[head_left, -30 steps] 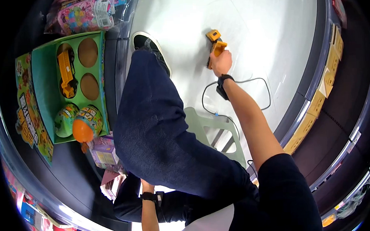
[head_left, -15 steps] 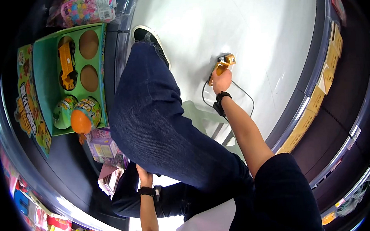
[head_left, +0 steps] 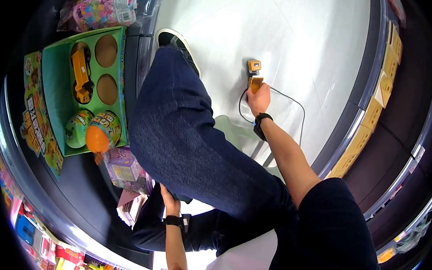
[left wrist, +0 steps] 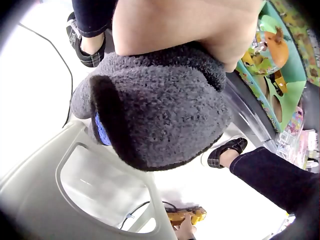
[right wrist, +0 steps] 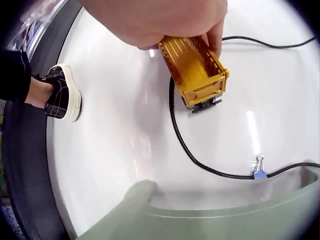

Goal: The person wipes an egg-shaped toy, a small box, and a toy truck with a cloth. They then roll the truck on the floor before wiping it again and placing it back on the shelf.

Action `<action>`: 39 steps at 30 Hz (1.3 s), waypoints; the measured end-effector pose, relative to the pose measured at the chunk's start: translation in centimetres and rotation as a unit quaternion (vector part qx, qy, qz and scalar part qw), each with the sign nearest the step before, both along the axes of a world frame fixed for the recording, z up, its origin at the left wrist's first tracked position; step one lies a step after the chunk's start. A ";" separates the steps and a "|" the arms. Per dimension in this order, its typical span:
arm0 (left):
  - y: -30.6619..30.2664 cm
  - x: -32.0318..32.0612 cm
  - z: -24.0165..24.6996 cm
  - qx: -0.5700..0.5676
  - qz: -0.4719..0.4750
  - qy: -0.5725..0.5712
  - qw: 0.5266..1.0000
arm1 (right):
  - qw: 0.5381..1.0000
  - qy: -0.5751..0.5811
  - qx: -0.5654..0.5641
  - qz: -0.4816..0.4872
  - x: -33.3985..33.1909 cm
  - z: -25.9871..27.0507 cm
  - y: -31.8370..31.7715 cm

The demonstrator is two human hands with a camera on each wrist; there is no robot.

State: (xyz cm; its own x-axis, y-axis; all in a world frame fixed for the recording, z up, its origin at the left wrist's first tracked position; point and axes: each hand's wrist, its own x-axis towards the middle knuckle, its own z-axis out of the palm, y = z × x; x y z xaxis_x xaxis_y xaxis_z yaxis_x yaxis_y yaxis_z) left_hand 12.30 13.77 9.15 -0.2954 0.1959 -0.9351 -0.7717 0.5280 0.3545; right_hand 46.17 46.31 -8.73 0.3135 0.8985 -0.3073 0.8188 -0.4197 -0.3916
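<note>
A yellow toy dump truck (head_left: 254, 66) is on the pale floor, with my right hand (head_left: 259, 101) gripping its bed end. Seen from the right wrist, the truck's yellow bed (right wrist: 192, 65) shows below my right hand (right wrist: 165, 20), fingers along its sides. My left hand (head_left: 171, 204) is low by the bent leg. In the left wrist view, my left hand (left wrist: 185, 25) holds a grey fuzzy cloth item (left wrist: 165, 110) with a dark edge and a bit of blue; the fingertips are partly hidden.
A green display box (head_left: 61, 118) on the left shelf holds another yellow truck (head_left: 81, 73) and egg-shaped toys. A pale green stool (left wrist: 40, 185) stands near the legs. A black cable (right wrist: 185, 145) with a blue clip (right wrist: 260, 175) lies on the floor. Cardboard boxes (head_left: 364, 127) line the right shelf.
My right hand and the truck have moved down toward the body since a second ago, and the truck has swung round. The left hand has shifted slightly up and shows more.
</note>
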 end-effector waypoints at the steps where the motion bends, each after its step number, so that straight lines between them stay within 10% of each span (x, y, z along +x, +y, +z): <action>1: 0.1 0.0 0.0 0.000 -0.002 -0.003 1.000 | 1.000 0.000 -0.004 -0.018 -0.1 -0.1 -0.1; 30: -4.4 -0.1 -0.3 -0.045 0.062 -0.054 0.996 | 0.997 0.035 -0.029 -0.063 -2.2 -1.3 0.5; 33: -3.1 0.7 0.5 -0.067 0.057 -0.054 0.995 | 0.999 -0.002 -0.008 -0.046 -1.0 -3.1 8.0; 37: -1.0 2.4 1.0 -0.084 0.043 -0.047 0.994 | 0.992 -0.125 -0.001 0.010 3.9 -1.4 37.3; 39: 0.0 3.1 0.7 -0.069 0.040 -0.038 0.996 | 0.949 -0.179 0.234 -0.110 3.1 4.8 46.3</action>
